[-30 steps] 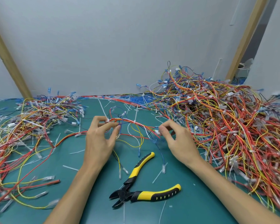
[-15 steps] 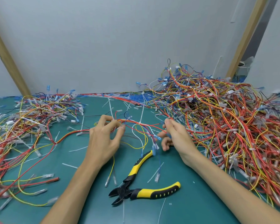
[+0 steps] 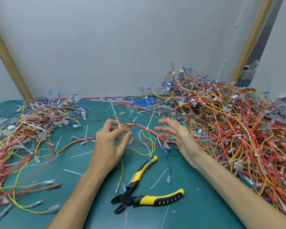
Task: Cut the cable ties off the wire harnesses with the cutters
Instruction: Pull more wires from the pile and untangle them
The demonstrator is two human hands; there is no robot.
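Two-handed, over the green mat [image 3: 205,204]. Pinching a wire harness [image 3: 139,128] at a white cable tie [image 3: 119,126] with the left hand [image 3: 109,146]. Holding the right hand [image 3: 175,134] spread, grasping nothing, just right of the second tie [image 3: 147,129]. Cutters [image 3: 139,195] lying untouched between both forearms, jaws apart. Big wire pile [image 3: 238,129] right of the right hand, smaller pile [image 3: 31,123] left of the left.

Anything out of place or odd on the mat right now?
Nothing looks damaged. The cutters lie unheld on the mat, jaws open; wire ends from the harness that the left hand pinches dangle at one handle's tip. Cut tie scraps litter the mat.
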